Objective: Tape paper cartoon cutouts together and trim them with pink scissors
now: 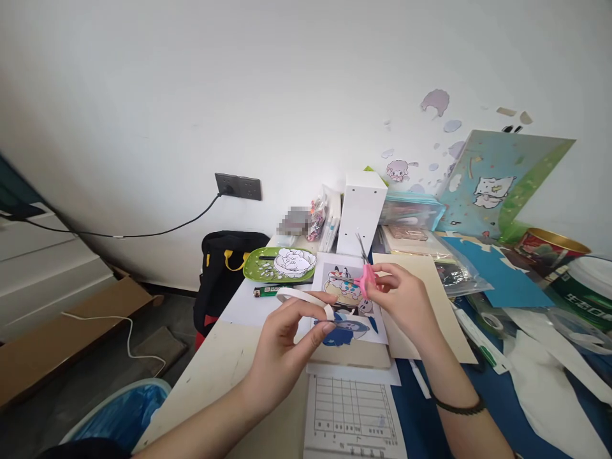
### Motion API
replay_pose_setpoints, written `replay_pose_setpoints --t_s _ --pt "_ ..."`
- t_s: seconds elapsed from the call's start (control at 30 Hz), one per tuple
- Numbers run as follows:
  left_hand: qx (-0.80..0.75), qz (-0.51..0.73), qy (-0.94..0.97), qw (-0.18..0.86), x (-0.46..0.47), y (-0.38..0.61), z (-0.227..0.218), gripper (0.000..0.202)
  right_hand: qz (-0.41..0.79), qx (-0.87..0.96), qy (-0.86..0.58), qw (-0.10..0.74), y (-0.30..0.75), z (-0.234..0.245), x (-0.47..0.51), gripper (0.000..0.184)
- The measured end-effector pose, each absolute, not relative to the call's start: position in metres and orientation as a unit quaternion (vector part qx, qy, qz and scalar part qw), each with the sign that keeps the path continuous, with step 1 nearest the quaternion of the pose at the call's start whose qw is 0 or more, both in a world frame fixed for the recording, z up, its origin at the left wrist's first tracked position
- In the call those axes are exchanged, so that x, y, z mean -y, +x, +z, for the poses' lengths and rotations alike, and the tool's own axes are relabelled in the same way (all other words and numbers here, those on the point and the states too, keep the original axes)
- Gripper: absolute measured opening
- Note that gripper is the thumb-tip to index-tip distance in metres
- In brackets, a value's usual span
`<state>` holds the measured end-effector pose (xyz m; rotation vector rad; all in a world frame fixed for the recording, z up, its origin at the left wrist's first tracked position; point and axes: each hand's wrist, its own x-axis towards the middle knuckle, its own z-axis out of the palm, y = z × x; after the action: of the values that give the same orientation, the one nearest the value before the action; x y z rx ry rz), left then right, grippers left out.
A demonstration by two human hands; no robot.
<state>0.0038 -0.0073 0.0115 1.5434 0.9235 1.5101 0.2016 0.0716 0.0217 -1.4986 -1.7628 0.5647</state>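
My left hand (pixel 287 341) pinches a small paper cutout (pixel 352 326) between thumb and fingertips. A thin white ring that looks like a tape roll (pixel 297 294) hangs on its fingers, with a short white end by the fingertips. In my right hand (pixel 406 299) are pink-handled scissors (pixel 367 280), their blades spread apart, one pointing up and one to the left. Beneath both hands lies a printed sheet (pixel 380 335) with cartoon figures and blue pieces. It rests on beige card, partly covered by my fingers.
A green tray (pixel 251 271) holding a white cartoon cutout stands behind my left hand. Farther back is a white box (pixel 361 210). Blue paper (pixel 507 274), white scraps (pixel 554 389) and a tub (pixel 586 299) crowd the right. A lined bin (pixel 119 414) stands below the table's left edge.
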Motion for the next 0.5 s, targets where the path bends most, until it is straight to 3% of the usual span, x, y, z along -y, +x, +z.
replay_pose_setpoints --t_s 0.1,0.2,0.27,0.37,0.5 --pt "-0.347 0.594 0.580 0.437 0.007 0.004 0.015 0.005 0.417 0.637 -0.478 0.439 0.208 0.030 -0.060 0.029" --pt "-0.342 0.594 0.558 0.468 0.007 0.003 0.019 0.008 0.552 0.612 -0.353 0.444 0.208 0.032 -0.054 0.036" --pt "-0.343 0.598 0.546 0.476 0.007 0.002 0.021 0.007 0.592 0.603 -0.321 0.428 0.205 0.031 -0.051 0.037" --pt "-0.345 0.604 0.534 0.481 0.006 0.001 0.022 0.006 0.602 0.618 -0.305 0.403 0.200 0.029 -0.048 0.022" --pt "-0.355 0.607 0.530 0.474 0.003 0.000 0.021 0.007 0.636 0.647 -0.256 0.335 0.195 0.027 -0.043 0.021"
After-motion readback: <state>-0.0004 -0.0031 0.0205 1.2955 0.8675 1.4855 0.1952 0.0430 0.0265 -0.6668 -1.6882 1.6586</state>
